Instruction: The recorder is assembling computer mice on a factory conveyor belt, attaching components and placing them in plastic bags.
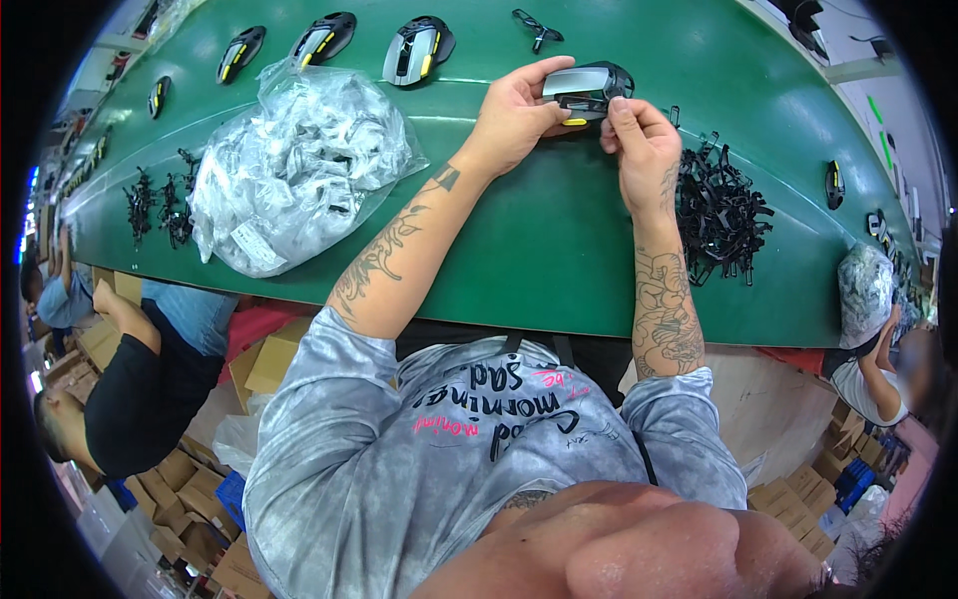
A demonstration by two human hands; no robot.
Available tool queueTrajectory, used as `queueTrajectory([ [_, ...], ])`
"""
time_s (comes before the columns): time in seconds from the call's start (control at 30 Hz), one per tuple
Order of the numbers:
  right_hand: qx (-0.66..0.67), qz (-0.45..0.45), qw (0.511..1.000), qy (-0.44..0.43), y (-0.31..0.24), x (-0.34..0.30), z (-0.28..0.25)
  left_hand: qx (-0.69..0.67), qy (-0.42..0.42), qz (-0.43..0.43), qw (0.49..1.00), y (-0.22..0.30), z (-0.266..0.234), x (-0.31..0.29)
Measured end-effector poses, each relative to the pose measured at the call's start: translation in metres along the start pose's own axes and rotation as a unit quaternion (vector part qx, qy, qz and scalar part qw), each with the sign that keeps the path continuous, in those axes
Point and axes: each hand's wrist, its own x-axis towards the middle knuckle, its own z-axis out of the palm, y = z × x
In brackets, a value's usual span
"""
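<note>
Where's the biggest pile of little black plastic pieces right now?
In the head view, the pile lies right of centre on the green table, immediately right of the person's right hand and forearm.

Workshop: co-workers (125, 399) along green bench (539, 265)

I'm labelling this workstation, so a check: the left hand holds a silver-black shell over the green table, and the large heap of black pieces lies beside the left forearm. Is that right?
Not quite: the head view shows the large heap of black pieces beside the right forearm, not the left. The left hand does hold the silver-black shell over the green table.
</note>
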Motion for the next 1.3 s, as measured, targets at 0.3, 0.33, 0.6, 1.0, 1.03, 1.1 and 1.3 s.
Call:
queueTrajectory([
  [0.3, -0.310, -0.140, 0.938, 0.063, -0.015, 0.002, -0.004, 0.009, -0.055, -0.009, 0.998, 0.003, -0.001, -0.004],
  [0.33, -0.310, -0.140, 0.938, 0.063, -0.014, 0.002, -0.005, 0.002, -0.048, -0.003, 0.999, 0.002, -0.001, -0.004],
  [0.6, -0.394, -0.169, 0.902, 0.047, -0.016, -0.004, -0.002, 0.039, -0.027, -0.022, 0.999, 0.001, -0.003, -0.005],
  [1.0, -0.238, -0.134, 0.961, 0.045, 0.002, -0.002, 0.001, 0.053, -0.045, -0.029, 0.997, 0.001, -0.001, -0.010],
  [1.03, -0.237, -0.134, 0.961, 0.045, 0.001, -0.001, -0.001, 0.066, -0.041, -0.029, 0.997, 0.004, -0.001, -0.011],
  [1.1, -0.007, -0.055, 0.995, -0.080, -0.008, 0.004, -0.011, -0.011, -0.034, -0.044, 0.998, 0.006, 0.001, -0.012],
  [1.3, -0.032, -0.165, 0.984, -0.064, -0.009, -0.003, 0.004, -0.085, -0.060, -0.038, 0.994, 0.018, -0.005, -0.010],
])
